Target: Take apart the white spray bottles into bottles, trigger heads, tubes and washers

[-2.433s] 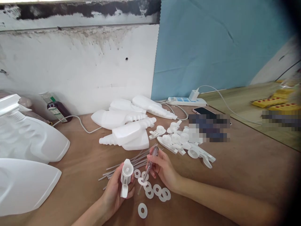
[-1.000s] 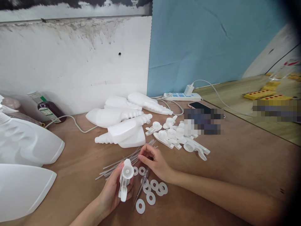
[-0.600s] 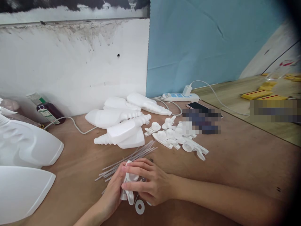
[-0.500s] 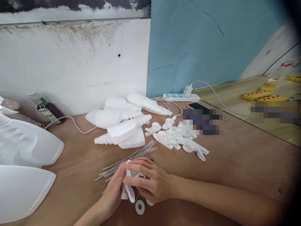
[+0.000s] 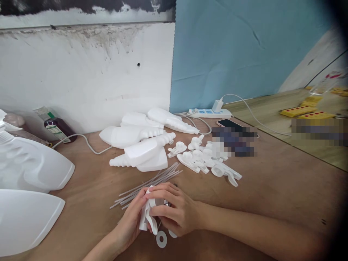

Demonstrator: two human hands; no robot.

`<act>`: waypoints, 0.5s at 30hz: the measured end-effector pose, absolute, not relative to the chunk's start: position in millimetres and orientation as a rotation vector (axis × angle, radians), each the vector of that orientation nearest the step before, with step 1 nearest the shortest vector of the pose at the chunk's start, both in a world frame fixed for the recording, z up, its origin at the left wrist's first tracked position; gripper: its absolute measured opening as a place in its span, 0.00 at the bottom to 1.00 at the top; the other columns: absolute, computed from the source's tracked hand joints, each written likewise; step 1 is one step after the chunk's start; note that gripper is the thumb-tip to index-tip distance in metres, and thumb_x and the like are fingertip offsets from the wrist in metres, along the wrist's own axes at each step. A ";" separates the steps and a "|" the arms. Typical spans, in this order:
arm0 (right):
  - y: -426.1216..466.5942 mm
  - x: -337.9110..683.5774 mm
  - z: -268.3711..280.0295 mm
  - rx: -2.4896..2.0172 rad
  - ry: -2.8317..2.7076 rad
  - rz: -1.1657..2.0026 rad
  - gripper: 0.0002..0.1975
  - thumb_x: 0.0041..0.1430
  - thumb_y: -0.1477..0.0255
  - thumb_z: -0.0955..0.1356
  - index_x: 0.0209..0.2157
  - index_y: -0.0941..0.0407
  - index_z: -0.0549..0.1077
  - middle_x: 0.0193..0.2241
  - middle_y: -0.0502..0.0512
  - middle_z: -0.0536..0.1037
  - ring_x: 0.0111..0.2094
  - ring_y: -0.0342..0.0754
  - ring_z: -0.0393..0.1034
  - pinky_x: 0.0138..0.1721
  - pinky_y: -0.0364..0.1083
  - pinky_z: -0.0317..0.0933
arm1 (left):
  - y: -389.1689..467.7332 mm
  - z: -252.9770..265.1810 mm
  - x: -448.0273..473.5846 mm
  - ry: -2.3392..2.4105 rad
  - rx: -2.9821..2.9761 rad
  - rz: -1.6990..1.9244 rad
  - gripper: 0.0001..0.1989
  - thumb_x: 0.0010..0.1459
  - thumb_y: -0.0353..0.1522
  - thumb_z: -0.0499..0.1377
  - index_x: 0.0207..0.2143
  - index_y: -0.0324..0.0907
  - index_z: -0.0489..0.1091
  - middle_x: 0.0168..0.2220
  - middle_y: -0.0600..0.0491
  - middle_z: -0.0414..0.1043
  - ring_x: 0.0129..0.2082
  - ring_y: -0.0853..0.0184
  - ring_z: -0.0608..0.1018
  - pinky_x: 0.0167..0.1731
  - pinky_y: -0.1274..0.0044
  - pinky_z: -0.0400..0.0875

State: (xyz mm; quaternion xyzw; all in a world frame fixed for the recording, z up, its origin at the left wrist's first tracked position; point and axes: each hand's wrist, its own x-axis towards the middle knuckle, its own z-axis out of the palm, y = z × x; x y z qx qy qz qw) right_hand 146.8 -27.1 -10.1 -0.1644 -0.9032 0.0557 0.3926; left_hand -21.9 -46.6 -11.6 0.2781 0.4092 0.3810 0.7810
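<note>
A white trigger spray head (image 5: 149, 214) is held between my two hands at the lower middle, its trigger pointing down toward me. My left hand (image 5: 133, 214) is wrapped round it from the left, thumb near its top. From the right, my right hand (image 5: 174, 208) closes its fingers on the head; a ring shows on one finger. What lies under the right fingers is hidden. Just below the hands, a flat white ring washer (image 5: 161, 239) lies on the table, with another washer (image 5: 172, 233) partly covered. Behind the hands lie thin clear tubes (image 5: 152, 183).
Several white spray bottles (image 5: 146, 146) lie in the middle, with loose trigger heads (image 5: 201, 156) to their right. Large white bottles (image 5: 24, 221) fill the left side. A power strip (image 5: 209, 113), a phone (image 5: 233, 125) and a dark bottle (image 5: 58, 128) stand or lie farther back.
The spray head has turned slightly in my hands, and my right fingers have shifted a little to the right, showing more of its trigger. The things on the table look unmoved.
</note>
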 end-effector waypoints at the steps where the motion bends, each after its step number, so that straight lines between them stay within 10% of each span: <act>1: -27.3 147.0 -9.9 -0.387 -2.286 0.147 0.15 0.48 0.80 0.59 0.39 0.56 0.64 0.44 0.59 0.69 0.52 0.49 0.57 0.48 0.49 0.58 | -46.7 -11.9 -22.2 0.877 0.602 0.821 0.16 0.49 0.37 0.60 0.41 0.43 0.67 0.23 0.56 0.65 0.22 0.72 0.69 0.23 0.81 0.64; 15: -25.3 147.0 -5.8 -0.436 -2.398 0.275 0.22 0.52 0.75 0.58 0.51 0.62 0.56 0.49 0.63 0.67 0.52 0.48 0.58 0.50 0.51 0.54 | -47.6 -7.0 -22.4 0.914 0.631 0.774 0.15 0.47 0.36 0.60 0.39 0.40 0.68 0.26 0.53 0.65 0.22 0.72 0.65 0.21 0.81 0.62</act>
